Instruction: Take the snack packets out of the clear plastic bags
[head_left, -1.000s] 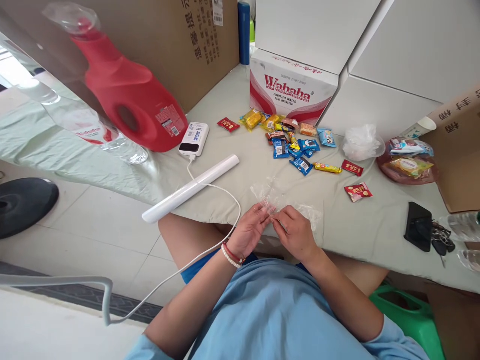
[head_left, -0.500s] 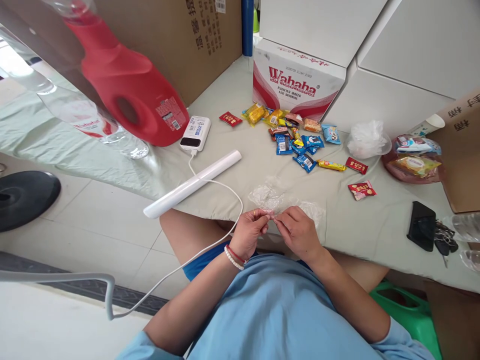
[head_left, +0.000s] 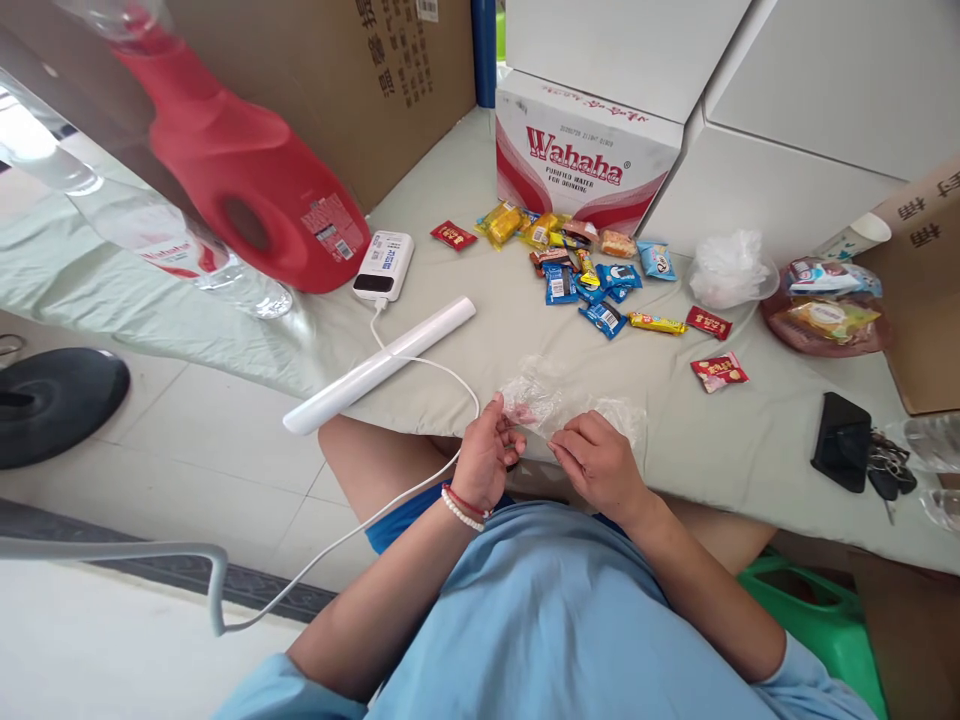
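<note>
Both hands meet at the near edge of the desk (head_left: 465, 360): the left hand (head_left: 486, 458), with bead bracelets at the wrist, has its fingers curled and pinches the near left corner of a clear plastic bag (head_left: 541, 400), while the right hand (head_left: 596, 462) is loosely closed with its fingertips on the bag's near edge just beside it. The bag lies crumpled on the pale cloth, touching both hands, with something pinkish inside that is too small to make out. Farther back sits a scatter of wrapped snacks (head_left: 581, 270) in front of a Wahaha carton (head_left: 581, 165). To the left lie a white tube (head_left: 379, 365), a power bank (head_left: 383, 266) with its cable, and a red detergent jug (head_left: 240, 185). At the far right edge rest a black phone (head_left: 840, 440) and keys (head_left: 889, 470).
</note>
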